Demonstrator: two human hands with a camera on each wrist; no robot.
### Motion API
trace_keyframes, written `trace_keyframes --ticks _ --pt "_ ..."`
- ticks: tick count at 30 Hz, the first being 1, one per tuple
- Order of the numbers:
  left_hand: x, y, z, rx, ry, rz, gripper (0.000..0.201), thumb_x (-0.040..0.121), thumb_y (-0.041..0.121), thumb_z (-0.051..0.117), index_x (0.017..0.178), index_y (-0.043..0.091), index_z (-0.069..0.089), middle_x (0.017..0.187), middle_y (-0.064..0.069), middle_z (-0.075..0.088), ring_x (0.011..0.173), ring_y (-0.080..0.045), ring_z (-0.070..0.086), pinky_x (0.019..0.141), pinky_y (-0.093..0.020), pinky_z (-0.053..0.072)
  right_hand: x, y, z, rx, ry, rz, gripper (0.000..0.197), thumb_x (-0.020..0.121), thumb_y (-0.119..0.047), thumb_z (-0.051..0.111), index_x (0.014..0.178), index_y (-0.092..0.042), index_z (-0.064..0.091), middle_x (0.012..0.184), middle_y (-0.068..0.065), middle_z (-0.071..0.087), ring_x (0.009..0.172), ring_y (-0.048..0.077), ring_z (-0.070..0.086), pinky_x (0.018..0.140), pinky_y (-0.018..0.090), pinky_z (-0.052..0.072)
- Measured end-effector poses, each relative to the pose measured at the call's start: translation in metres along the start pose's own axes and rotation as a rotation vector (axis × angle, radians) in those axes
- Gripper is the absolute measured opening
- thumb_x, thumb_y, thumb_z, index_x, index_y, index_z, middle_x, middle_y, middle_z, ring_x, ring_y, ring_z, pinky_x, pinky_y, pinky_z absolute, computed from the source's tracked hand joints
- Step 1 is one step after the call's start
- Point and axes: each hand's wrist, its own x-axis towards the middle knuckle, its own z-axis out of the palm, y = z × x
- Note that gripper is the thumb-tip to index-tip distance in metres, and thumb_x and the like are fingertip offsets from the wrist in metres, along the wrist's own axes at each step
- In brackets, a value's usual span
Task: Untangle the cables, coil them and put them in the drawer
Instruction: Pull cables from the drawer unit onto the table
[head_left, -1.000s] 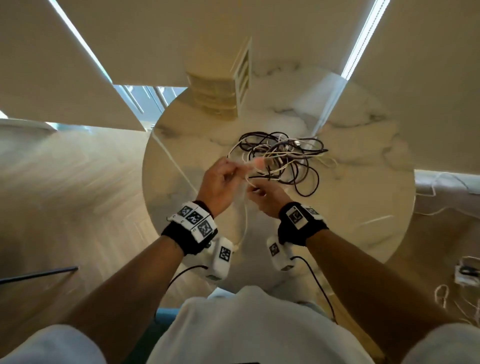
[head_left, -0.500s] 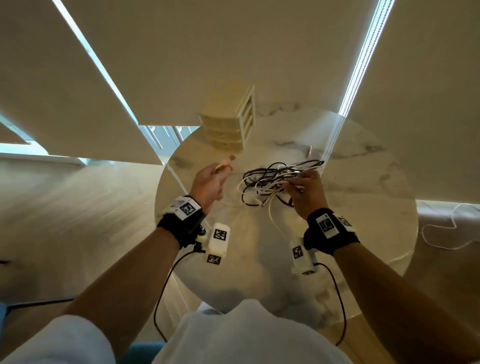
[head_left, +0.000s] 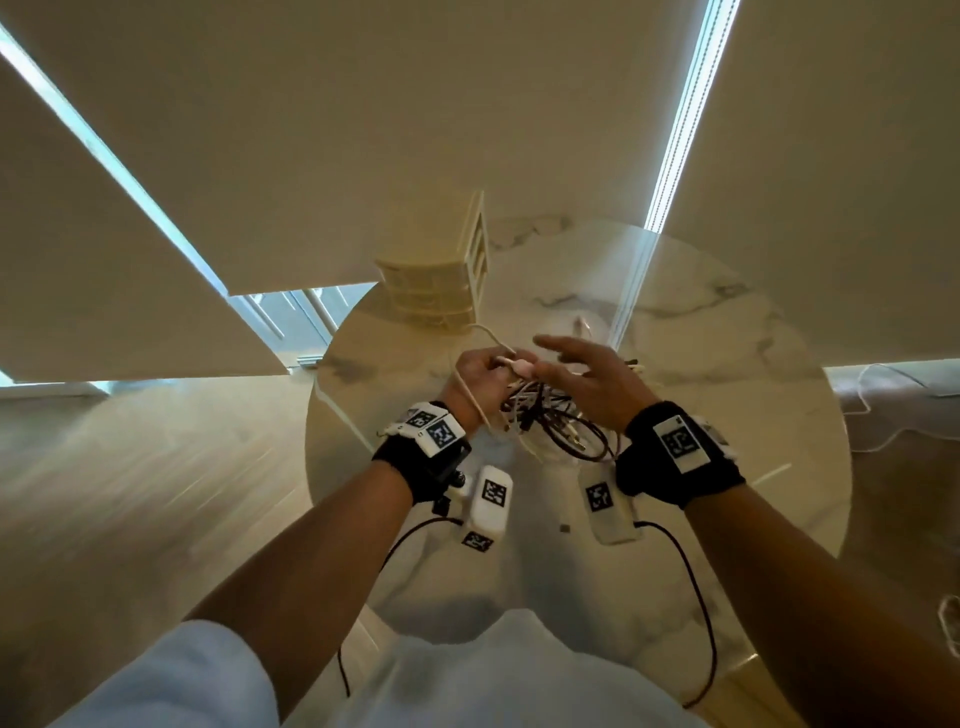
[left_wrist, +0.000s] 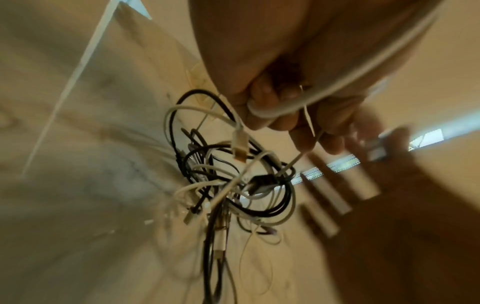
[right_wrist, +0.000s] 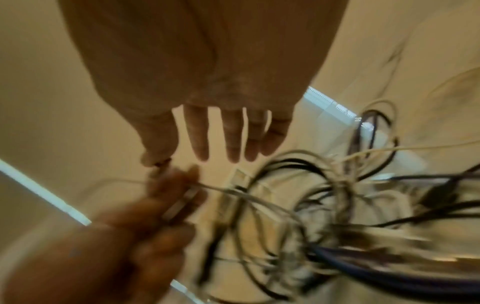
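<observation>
A tangle of black and white cables (head_left: 556, 415) lies in the middle of the round marble table (head_left: 727, 364), between my two hands. My left hand (head_left: 480, 371) grips a white cable (head_left: 478, 402) that loops over its back and runs down past the wrist; the left wrist view shows the fingers (left_wrist: 262, 111) curled round this white cable (left_wrist: 337, 78) above the tangle (left_wrist: 233, 181). My right hand (head_left: 582, 374) hovers over the tangle with fingers spread and straight (right_wrist: 231, 135), holding nothing. A small cream drawer unit (head_left: 436, 291) stands at the table's far left.
Roller blinds hang behind the table, with bright window strips between them. Wooden floor (head_left: 130, 493) lies to the left. A white cord (head_left: 883, 410) trails over a ledge on the right. Bare marble shows on the table's right side.
Both hands have come together over the tangle. My left hand has pulled the white cable back toward the tangle, and my right hand has let go of the cables and spread its fingers.
</observation>
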Motion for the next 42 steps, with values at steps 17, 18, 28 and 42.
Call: trace_keyframes --ticks 17,18,28,42 --pt "0.048 0.027 -0.059 -0.160 -0.042 0.017 0.022 0.098 0.017 0.049 0.089 0.018 0.069 0.076 0.001 0.065 0.050 -0.005 0.046 0.038 -0.016 0.019 0.008 0.033 0.001 -0.326 0.481 0.338 0.061 0.084 -0.017 0.068 0.138 -0.023 0.041 0.135 0.015 0.041 0.117 0.029 0.049 0.099 0.034 0.042" --pt "0.046 0.030 -0.054 -0.139 -0.053 0.026 0.022 0.098 0.017 0.049 0.088 0.018 0.069 0.076 0.001 0.066 0.050 -0.006 0.048 0.039 -0.017 0.019 0.008 0.021 0.006 -0.356 0.454 0.257 0.061 0.083 -0.017 0.069 0.137 -0.024 0.042 0.136 0.013 0.038 0.118 0.026 0.047 0.101 0.034 0.041" --pt "0.033 0.029 -0.044 -0.098 -0.079 0.115 0.018 0.091 0.007 0.060 0.109 0.007 0.065 0.069 0.008 0.064 0.044 0.001 0.042 0.038 -0.010 0.028 0.024 -0.015 0.017 -0.193 0.194 0.102 0.015 0.091 -0.015 0.059 0.087 -0.008 0.071 0.081 0.008 0.068 0.071 0.019 0.062 0.069 0.026 0.048" --pt "0.033 -0.007 -0.022 0.386 -0.327 0.173 0.011 0.086 0.013 0.065 0.084 0.023 0.070 0.092 -0.001 0.072 0.078 -0.005 0.065 0.073 -0.021 0.050 0.019 -0.053 -0.005 0.314 0.271 -0.072 0.005 0.086 -0.007 0.066 0.084 -0.010 0.069 0.074 0.009 0.069 0.060 0.017 0.065 0.063 0.027 0.055"
